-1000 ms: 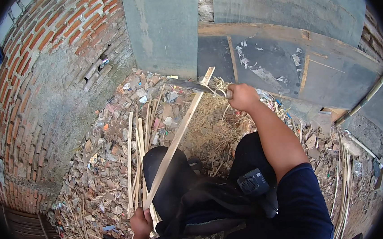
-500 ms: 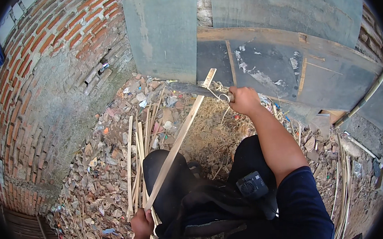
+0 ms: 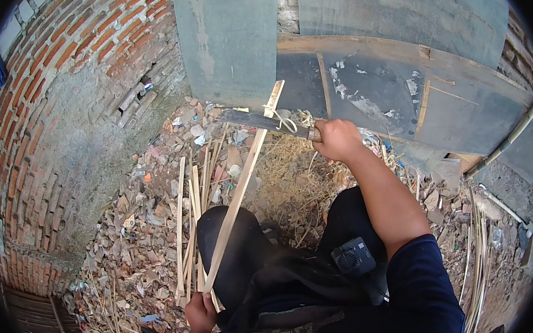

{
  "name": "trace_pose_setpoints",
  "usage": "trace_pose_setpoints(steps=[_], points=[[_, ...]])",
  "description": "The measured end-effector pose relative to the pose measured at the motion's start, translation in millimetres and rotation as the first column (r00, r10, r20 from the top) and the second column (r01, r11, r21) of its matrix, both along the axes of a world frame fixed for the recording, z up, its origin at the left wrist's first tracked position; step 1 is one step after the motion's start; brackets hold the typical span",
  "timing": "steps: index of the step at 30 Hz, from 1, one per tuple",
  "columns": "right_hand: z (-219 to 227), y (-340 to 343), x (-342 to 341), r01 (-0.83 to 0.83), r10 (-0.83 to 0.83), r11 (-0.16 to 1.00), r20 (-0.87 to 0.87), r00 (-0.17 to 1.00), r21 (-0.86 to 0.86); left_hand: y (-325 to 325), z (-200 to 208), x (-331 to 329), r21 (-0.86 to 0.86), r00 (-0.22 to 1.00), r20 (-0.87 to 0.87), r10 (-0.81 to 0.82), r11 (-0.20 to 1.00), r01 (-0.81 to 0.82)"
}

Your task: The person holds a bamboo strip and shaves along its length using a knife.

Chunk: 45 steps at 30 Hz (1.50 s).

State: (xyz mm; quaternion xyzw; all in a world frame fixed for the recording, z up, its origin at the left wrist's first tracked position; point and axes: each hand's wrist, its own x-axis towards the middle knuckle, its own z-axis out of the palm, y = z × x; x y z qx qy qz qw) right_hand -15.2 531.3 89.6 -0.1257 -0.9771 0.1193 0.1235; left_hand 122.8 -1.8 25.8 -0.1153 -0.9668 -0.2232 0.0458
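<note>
My left hand (image 3: pixel 201 310) grips the near end of a long pale bamboo strip (image 3: pixel 235 205), which slants away from me over my left knee. My right hand (image 3: pixel 337 139) is closed round the handle of a machete (image 3: pixel 253 118). Its dark, wide blade points left and crosses the strip near the far end. A thin curled shaving (image 3: pixel 286 122) hangs on the blade just right of the strip. Several more pale strips (image 3: pixel 186 229) lie on the rubble beside my left leg.
Broken brick and stone rubble (image 3: pixel 142 251) covers the ground. Dry shavings (image 3: pixel 292 171) are heaped between my knees. A worn brick wall (image 3: pixel 62 120) rises at left; grey panels (image 3: pixel 229 44) stand ahead. Long thin strips (image 3: pixel 477 262) lie at right. A small black device (image 3: pixel 353 257) rests on my right thigh.
The strip's far end has swung slightly left and away from me. The machete has shifted a little left with it, and the curled shaving now stands higher on the blade.
</note>
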Motion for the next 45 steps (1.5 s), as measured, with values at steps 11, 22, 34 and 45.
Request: trace_pose_setpoints(steps=[11,22,34,45], points=[[-2,-25,-11,-0.442,0.424,0.894,0.189,0.886,0.07,-16,-1,0,-0.095,0.999,0.004,-0.035,0.995,0.035],[-32,17,-12,-0.059,0.069,0.891,0.005,0.998,-0.45,0,1,-8,-0.043,0.994,0.064,-0.087,0.995,0.089],[14,-37,-5,-0.456,0.422,0.889,0.305,0.854,0.048,-8,-3,1,-0.049,0.993,0.113,-0.028,0.998,0.033],[-24,14,-10,-0.037,0.062,0.919,0.052,0.997,-0.392,-5,-10,2,-0.075,0.997,0.045,-0.063,0.995,0.066]])
